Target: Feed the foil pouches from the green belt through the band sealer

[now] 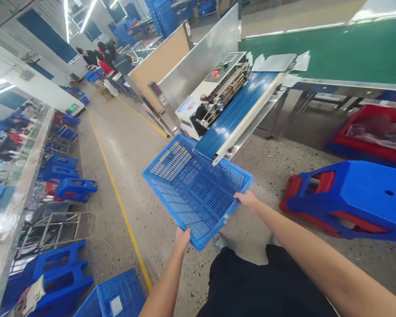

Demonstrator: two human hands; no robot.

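A blue plastic basket (198,189) with mesh sides hangs in front of me, with nothing inside it. My left hand (183,237) grips its near left rim, and my right hand (247,199) is closed on the rim at the right. The far edge of the basket lies under the end of a blue conveyor belt (234,114). Beside that belt stands a machine (211,88) with red and green buttons on its top.
Stacked blue and red stools (359,198) stand at the right, below a green belt table (330,53). Another blue basket (122,293) sits at the lower left. A yellow line (119,198) crosses the floor. People (107,66) sit far back.
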